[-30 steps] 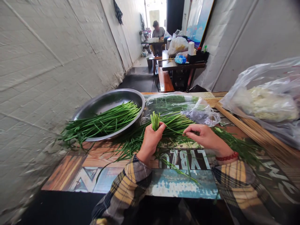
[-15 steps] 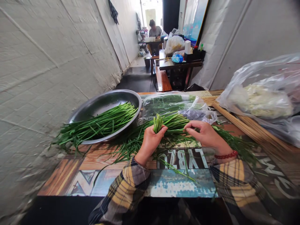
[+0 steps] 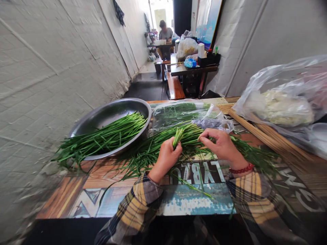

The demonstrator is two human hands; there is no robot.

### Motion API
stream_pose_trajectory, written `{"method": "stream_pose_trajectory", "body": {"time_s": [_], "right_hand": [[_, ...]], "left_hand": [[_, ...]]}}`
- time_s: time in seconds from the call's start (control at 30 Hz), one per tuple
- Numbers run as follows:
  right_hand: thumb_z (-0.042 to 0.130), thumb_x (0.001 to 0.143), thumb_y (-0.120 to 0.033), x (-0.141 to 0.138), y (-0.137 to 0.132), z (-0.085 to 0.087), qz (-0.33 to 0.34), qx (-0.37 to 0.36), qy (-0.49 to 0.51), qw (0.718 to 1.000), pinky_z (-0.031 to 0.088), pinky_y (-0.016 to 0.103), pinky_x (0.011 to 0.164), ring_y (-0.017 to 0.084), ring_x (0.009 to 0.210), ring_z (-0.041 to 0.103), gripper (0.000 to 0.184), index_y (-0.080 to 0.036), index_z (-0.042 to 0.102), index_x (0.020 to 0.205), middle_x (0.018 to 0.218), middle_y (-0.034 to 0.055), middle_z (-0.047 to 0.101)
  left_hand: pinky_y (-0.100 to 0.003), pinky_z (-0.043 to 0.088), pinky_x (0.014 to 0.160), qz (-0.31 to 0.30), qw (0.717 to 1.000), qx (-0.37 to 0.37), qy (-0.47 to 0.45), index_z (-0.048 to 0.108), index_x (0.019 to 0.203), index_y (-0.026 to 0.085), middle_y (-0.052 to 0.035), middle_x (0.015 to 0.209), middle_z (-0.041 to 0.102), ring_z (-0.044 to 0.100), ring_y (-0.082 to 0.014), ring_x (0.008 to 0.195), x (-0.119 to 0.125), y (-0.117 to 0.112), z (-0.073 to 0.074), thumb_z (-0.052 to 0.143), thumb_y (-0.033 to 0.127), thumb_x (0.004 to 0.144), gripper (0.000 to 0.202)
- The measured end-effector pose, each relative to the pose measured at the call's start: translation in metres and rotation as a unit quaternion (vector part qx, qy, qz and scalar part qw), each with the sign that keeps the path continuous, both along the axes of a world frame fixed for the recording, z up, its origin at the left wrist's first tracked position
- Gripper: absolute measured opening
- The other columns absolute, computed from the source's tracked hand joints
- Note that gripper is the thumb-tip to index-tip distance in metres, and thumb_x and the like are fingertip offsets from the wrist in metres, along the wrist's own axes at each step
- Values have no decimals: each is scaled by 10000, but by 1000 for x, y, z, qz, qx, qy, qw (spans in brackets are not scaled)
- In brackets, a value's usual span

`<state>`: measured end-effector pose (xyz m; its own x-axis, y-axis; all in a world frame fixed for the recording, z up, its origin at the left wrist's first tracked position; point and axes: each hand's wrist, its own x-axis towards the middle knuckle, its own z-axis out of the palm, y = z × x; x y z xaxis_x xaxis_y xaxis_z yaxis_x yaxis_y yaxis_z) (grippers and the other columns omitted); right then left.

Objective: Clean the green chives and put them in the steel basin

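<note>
My left hand (image 3: 167, 154) is wrapped round a small bunch of garlic chives (image 3: 178, 136), whose pale cut ends point up and lean right. To its right, my right hand (image 3: 221, 144) hovers above the table with thumb and forefinger pinched together. Whatever might be between those fingertips is too small to make out. Under and behind both hands spreads a loose pile of chives (image 3: 150, 144). A steel basin (image 3: 102, 114) on the left holds more chives (image 3: 116, 133), their leafy ends hanging over its rim.
Behind the pile lies a clear plastic bag (image 3: 176, 114) of greens. Wooden skewers (image 3: 265, 134) and a bag with pale shredded food (image 3: 283, 105) sit at right. A brick wall (image 3: 46, 75) borders the left. Farther back, a person (image 3: 166, 34) sits beyond a cluttered table (image 3: 184, 69).
The bunch in my left hand has tipped to the right, and that hand has come slightly nearer my right hand. My right hand stays pinched. The whole view has shifted a little.
</note>
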<state>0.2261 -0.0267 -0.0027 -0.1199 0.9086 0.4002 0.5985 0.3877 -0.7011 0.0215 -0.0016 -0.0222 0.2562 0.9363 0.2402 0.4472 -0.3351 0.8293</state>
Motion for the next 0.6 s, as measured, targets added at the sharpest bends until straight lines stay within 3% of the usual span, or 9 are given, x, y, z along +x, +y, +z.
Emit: {"method": "stream_pose_trajectory", "body": {"time_s": [0.2,0.33,0.43,0.53,0.6], "right_hand": [[494,825,-248,3,0,-2,-54,26,27,998,463,289,650,160,661,588,163,-222,598,702,684,3,645],[537,819,-272,7,2,-3,-13,20,38,999,483,307,680,169,690,608,137,-219,628,733,722,11,670],[542,825,-279,8,4,-5,-4,21,39,999,492,324,727,180,750,629,137,-224,650,762,781,28,693],[540,832,-275,10,5,-6,-23,27,32,999,492,326,728,184,757,634,140,-229,658,772,788,26,697],[545,835,-268,9,6,-8,-25,28,10,999,487,324,721,186,753,636,141,-227,659,762,780,29,697]], "left_hand": [[-215,283,553,89,992,-35,-80,513,632,164,47,562,410,353,-97,550,-4,5,-4,495,226,777,159],[-222,332,568,66,988,-72,-117,617,659,137,24,577,496,423,-112,584,-4,4,-4,615,308,757,197],[-228,386,613,43,989,-66,-124,670,742,136,5,643,584,495,-128,630,-3,2,-2,661,269,725,135],[-236,427,667,81,982,-54,-162,677,871,153,-7,712,627,552,-148,701,-5,1,2,664,252,722,180],[-248,443,692,103,976,-56,-186,682,842,150,-25,717,639,573,-166,737,-7,0,6,637,318,765,190]]}}
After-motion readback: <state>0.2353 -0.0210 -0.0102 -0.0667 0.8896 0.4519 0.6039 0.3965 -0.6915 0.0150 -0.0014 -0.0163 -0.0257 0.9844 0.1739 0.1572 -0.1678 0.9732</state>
